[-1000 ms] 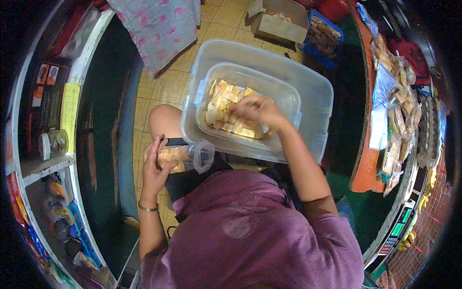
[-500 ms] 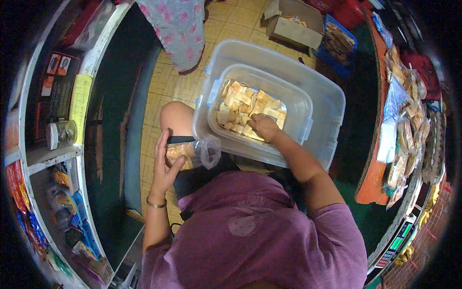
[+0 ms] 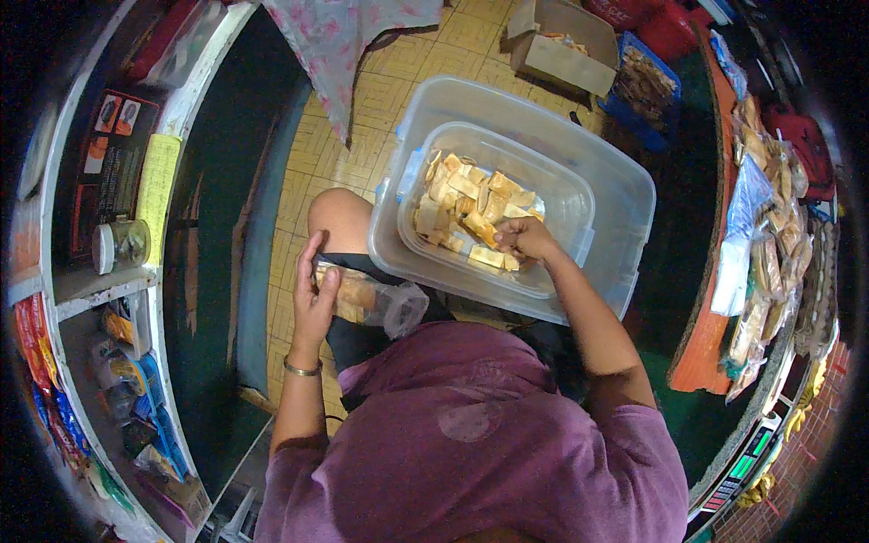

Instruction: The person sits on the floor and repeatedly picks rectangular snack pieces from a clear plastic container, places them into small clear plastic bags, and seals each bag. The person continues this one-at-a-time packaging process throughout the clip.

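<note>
While the left hand point(image 3: 312, 294) is wrapped around a clear plastic bag point(image 3: 403, 309) above the lap, thumb over its side, the right hand point(image 3: 529, 240) reaches into the smaller clear tub point(image 3: 568, 185), which sits inside a larger translucent tub point(image 3: 623, 163). The right fingertips are bunched against one of the flat golden-brown baked pieces point(image 3: 462, 185) loosely heaped there — whether they pinch it, I cannot tell. More such pieces show through the bag's filled end; its loose mouth points toward the tubs' side. The loose pieces look light, dry and stiff, probably brittle, so a gentle pinch across two opposite edges should suit them best. The bag's film seems soft and slippery — better supported around its filled part than squeezed hard.
</note>
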`<control>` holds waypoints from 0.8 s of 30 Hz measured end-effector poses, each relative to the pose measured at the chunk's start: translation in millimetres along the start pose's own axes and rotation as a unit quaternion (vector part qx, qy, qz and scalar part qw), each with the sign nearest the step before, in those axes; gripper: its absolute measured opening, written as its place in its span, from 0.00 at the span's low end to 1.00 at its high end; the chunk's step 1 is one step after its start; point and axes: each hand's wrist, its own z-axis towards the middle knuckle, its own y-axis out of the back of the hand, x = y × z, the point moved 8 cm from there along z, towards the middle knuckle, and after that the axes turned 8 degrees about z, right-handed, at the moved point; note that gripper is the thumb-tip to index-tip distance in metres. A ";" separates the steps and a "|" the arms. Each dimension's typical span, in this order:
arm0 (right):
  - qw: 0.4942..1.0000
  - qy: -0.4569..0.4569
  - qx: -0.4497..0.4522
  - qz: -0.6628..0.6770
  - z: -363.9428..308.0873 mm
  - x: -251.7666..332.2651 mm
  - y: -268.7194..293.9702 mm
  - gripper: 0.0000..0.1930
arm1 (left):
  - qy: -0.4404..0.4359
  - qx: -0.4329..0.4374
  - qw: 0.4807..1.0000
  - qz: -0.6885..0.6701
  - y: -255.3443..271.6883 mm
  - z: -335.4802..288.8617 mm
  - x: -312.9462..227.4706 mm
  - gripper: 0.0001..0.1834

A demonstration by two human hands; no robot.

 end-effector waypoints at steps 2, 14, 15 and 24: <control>0.999 0.031 0.005 0.037 -27.1 20.1 -3.9 0.11 | -0.001 -0.012 1.000 0.013 0.3 -1.7 0.6 0.27; 0.983 0.122 0.104 0.094 -167.9 100.6 -63.2 0.11 | -0.085 -0.043 0.961 0.260 -2.1 -54.8 -73.4 0.25; 0.981 0.123 0.123 0.085 -176.6 101.8 -69.1 0.10 | -0.070 -0.022 0.961 0.265 -9.7 -58.7 -78.0 0.26; 0.978 0.177 0.098 0.047 -197.0 99.5 -106.6 0.09 | -0.006 0.034 0.963 0.268 -46.7 -62.1 -86.8 0.33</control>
